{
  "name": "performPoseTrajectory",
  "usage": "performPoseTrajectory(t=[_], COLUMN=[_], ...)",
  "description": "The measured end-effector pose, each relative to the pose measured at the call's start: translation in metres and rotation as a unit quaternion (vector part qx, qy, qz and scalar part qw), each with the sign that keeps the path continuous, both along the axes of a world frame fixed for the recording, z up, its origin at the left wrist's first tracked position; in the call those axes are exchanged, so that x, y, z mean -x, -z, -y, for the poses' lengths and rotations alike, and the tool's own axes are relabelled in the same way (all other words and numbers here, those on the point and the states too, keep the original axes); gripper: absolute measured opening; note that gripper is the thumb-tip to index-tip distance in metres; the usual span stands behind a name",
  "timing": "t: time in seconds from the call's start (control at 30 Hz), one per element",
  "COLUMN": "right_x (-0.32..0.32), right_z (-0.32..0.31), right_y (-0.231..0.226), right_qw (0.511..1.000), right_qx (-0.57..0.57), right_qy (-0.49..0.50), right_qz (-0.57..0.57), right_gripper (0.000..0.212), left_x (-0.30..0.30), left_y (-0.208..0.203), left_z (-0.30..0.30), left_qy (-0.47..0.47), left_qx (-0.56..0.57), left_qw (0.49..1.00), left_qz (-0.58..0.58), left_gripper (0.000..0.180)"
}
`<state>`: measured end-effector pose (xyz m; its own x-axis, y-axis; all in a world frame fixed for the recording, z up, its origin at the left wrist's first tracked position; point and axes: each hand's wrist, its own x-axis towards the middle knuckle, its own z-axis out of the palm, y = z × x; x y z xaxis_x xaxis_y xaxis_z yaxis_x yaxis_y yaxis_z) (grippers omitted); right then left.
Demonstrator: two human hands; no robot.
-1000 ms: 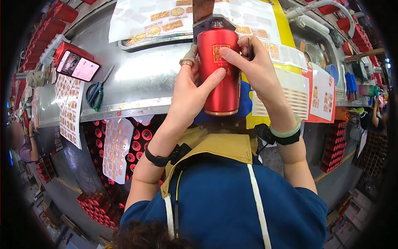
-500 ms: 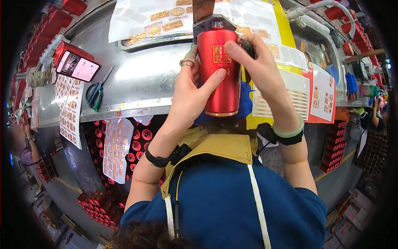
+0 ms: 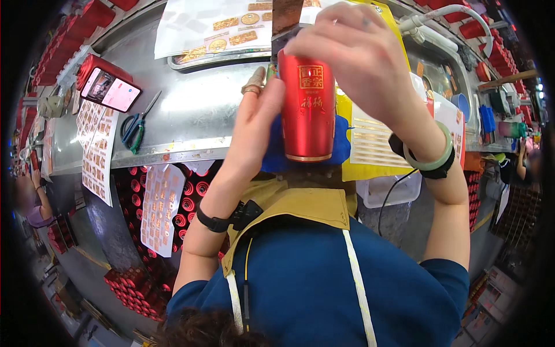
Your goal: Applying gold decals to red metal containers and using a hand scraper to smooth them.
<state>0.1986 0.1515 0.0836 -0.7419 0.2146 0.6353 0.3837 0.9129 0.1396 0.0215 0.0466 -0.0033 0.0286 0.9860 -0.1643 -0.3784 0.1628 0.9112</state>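
Observation:
A red metallic bottle (image 3: 310,124) with gold characters and a gold band at its base rests against a blue cloth (image 3: 342,141) in front of me. My left hand (image 3: 251,124) is at the bottle's left side, fingers stretched and thumb apart, the thumb close to its edge; whether it touches I cannot tell. Beige wrapping covers a fingertip. Over the bottle's top and right shoulder hangs my right hand (image 3: 358,63), smeared by motion, hiding the neck. Its fingers bend over, and what they hold, if anything, is hidden.
Gold sticker sheets (image 3: 225,26) overlie a metal tray at the back. Scissors (image 3: 134,130) and a phone (image 3: 110,89) propped on a red container lie left on the metal table (image 3: 185,110). Gold strips (image 3: 378,141) lie right on yellow sheeting. Red bottles (image 3: 136,292) are stacked below; another person (image 3: 40,202) is far left.
My right hand has left the bottle's right side and risen over its top. My left hand's thumb has come off the bottle's front. The bottle has turned slightly, showing more gold lettering.

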Motion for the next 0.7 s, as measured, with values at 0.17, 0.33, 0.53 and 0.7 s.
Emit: performPoseTrajectory(t=[0.17, 0.33, 0.53, 0.7], right_x=[-0.022, -0.022, -0.043, -0.042], right_z=[0.059, 0.045, 0.038, 0.056], right_y=[0.035, 0.021, 0.059, 0.032], right_qw=[0.982, 0.976, 0.989, 0.967], right_qx=[0.134, 0.183, 0.123, 0.221], right_qy=[-0.128, -0.113, -0.068, -0.122], right_qz=[0.017, -0.017, -0.053, 0.025], right_gripper=[0.019, 0.023, 0.026, 0.023], left_x=[0.042, 0.033, 0.029, 0.027], left_y=[0.008, 0.008, 0.006, 0.014], left_z=[0.004, 0.007, 0.009, 0.003], left_qy=[-0.115, -0.119, -0.087, -0.078], left_qx=[0.004, 0.015, 0.000, 0.032], left_qw=[0.993, 0.993, 0.996, 0.995], left_qz=[-0.011, -0.007, -0.036, -0.050], left_gripper=[0.073, 0.074, 0.078, 0.076])
